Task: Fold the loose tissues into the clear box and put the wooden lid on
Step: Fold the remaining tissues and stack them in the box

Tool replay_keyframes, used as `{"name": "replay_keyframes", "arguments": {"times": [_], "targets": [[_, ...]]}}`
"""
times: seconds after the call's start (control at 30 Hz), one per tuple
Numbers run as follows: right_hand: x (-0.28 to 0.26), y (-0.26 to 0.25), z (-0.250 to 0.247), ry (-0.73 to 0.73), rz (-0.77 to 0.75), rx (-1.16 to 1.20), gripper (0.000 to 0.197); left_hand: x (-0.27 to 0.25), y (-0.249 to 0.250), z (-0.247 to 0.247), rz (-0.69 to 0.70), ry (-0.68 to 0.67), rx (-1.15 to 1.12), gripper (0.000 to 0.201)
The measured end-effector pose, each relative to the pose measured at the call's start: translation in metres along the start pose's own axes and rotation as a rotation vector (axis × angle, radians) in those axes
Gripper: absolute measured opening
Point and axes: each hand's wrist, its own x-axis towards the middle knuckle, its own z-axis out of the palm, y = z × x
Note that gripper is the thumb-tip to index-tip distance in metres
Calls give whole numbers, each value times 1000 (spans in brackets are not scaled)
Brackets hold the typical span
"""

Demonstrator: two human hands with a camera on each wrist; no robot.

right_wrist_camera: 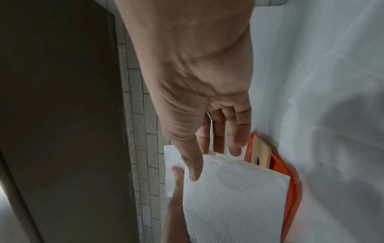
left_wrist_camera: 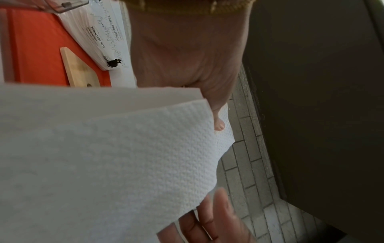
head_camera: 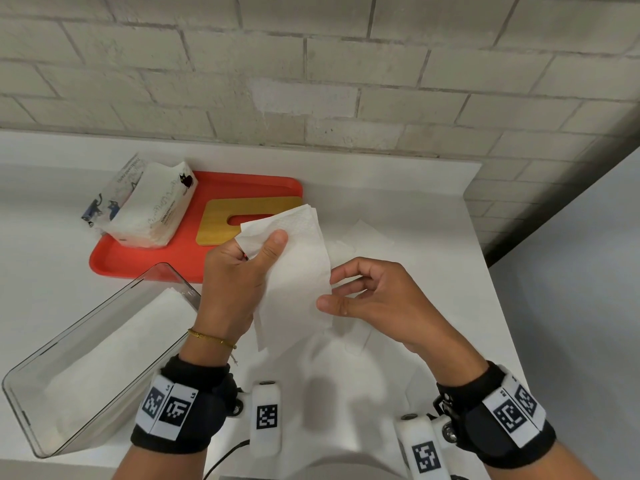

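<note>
White embossed tissue (head_camera: pixel 294 271), folded layers

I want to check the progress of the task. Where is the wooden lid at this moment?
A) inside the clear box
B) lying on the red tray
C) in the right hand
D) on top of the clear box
B: the wooden lid lies flat on the red tray beside the tissue pack, while the clear box stands uncovered and both hands are on a tissue.

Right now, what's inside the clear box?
The clear box lies tilted on the counter with white tissues already inside, seen through its wall. How many cannot be told. The wooden lid is still on the red tray.
</note>
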Motion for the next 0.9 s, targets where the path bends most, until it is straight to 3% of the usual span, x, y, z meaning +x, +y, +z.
{"name": "replay_keyframes", "arguments": {"times": [0.3, 0.57, 0.8, 0.83, 0.9], "targets": [[7, 4, 3, -79, 29, 55, 23, 0, -5, 1, -19, 9, -12, 17], [12, 8, 3, -154, -12, 130, 27, -1, -8, -1, 26, -57, 45, 6], [15, 13, 1, -297, 17, 268, 67, -2, -7, 0, 94, -104, 70, 16], [15, 13, 1, -315, 23, 288, 62, -1, -8, 0, 102, -105, 78, 16], [14, 12, 0, -328, 32, 334, 32, 0, -9, -1, 100, -93, 84, 17]]}}
